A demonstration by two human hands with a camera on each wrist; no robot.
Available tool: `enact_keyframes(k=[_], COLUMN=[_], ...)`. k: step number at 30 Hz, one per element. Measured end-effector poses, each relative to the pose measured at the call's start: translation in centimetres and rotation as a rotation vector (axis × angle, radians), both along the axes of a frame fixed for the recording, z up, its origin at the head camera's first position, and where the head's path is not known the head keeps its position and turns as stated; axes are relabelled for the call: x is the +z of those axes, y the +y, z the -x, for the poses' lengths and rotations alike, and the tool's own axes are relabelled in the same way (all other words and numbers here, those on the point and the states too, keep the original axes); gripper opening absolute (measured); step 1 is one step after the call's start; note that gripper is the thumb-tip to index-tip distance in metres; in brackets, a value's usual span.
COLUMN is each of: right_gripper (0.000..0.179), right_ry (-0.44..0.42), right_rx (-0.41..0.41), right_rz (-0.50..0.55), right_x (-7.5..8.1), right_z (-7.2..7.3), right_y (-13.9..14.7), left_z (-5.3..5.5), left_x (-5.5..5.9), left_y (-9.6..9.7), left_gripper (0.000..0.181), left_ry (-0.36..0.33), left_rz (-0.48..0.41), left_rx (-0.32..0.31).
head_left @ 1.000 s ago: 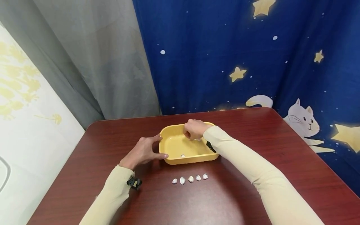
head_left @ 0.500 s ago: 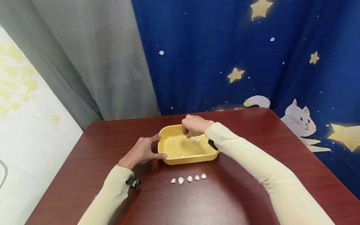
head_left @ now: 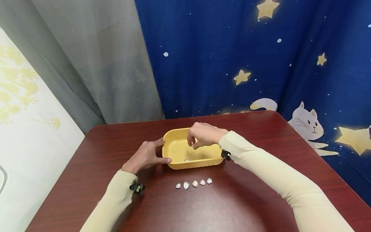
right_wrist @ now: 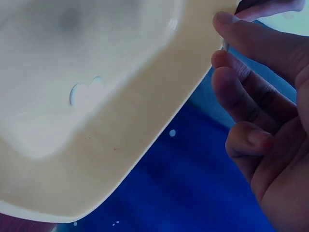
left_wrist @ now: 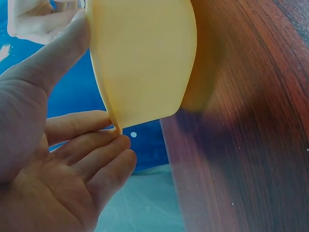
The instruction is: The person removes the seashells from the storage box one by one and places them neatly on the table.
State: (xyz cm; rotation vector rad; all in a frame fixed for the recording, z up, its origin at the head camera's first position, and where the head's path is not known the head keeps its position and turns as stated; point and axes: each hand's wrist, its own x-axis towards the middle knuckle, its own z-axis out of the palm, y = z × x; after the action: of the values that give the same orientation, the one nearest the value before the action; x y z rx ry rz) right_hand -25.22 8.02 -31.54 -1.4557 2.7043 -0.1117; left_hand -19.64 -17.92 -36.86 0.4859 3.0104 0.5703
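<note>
R hand (head_left: pixel 204 134): thumb + fingers pinch a small white shell (right_wrist: pixel 225 46), only its edge visible btwn the tips; the shell is up over the yellow tub (head_left: pixel 197 165), off the tub floor. Other R fingers bent in twd the palm.

L hand (head_left: pixel 146 155) grips the tub's L end, thumb on the rim at the near corner, fingertips on the rim at the far corner. Tub = rectangular w/ rounded corners, upright on the counter (head_left: pixel 185 212).

Tub contents: 1 shell (head_left: pixel 186 160) partly showing above the near wall, L of ctr. R wrist view also gives two pale shells (right_wrist: pixel 87 92) side by side on the tub floor, outlines half lost in glare; can't tell if the near-wall one is among them.

Outside the tub, on the counter just in front: row of 5 small white shells (head_left: pixel 195 184), evenly spaced, none touching, running approx. parallel to the near wall.

Both arms in cream sleeves (head_left: pixel 266 166), w/ a black strap (head_left: pixel 137 188) at each wrist. Counter is dark red woodgrain. Bkgd: gray curtain (head_left: pixel 116 58) L, navy curtain (head_left: pixel 203 58) R w/ stars + a white cat.
</note>
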Motion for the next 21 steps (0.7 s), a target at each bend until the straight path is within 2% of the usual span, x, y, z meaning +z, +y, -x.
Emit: enact_keyframes(k=[10, 21], right_gripper=[0.007, 0.010], right_ry=[0.048, 0.036], right_rx=[0.065, 0.104], right_rz=[0.099, 0.155], right_x=[-0.4, -2.3], right_z=[-2.4, -5.0], right_y=[1.3, 2.0], left_z=[0.1, 0.1], left_x=[0.2, 0.1], left_y=[0.2, 0.2], left_gripper=[0.095, 0.095], left_ry=[-0.059, -0.062], left_rz=[0.003, -0.019], left_rx=[0.034, 0.019])
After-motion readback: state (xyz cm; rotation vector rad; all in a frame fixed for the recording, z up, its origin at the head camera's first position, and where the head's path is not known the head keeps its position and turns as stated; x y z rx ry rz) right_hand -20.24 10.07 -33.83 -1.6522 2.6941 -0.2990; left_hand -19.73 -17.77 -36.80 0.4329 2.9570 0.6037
